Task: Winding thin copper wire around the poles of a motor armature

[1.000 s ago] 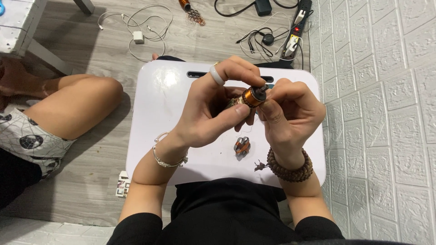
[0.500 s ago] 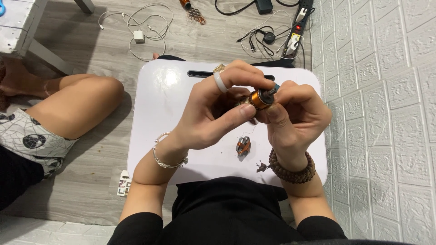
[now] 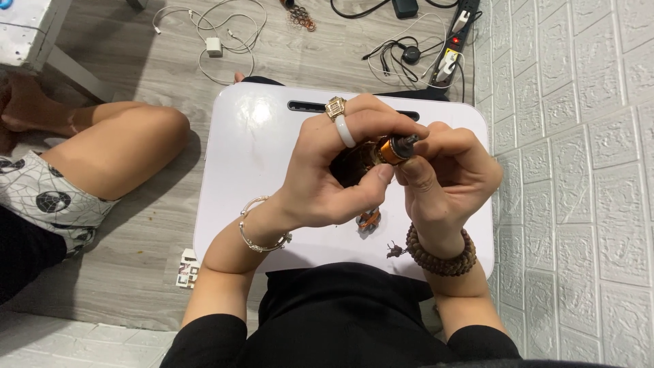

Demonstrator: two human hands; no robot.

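Both hands meet above a white lap table. My left hand, with a white ring and a gold ring, pinches a small orange copper-wound cylinder between thumb and fingers. My right hand, wearing a brown bead bracelet, grips the same part at its dark metal tip. On the table below the hands lie a second small orange part and a tiny dark piece.
Another person's bare leg rests on the grey wood floor at the left. White charger and cable, black cables and a power strip lie beyond the table. A white textured wall runs along the right.
The two hands, still on the orange cylinder, have risen slightly toward the table's far edge. My left fingers have shifted around the cylinder, turning the rings upward.
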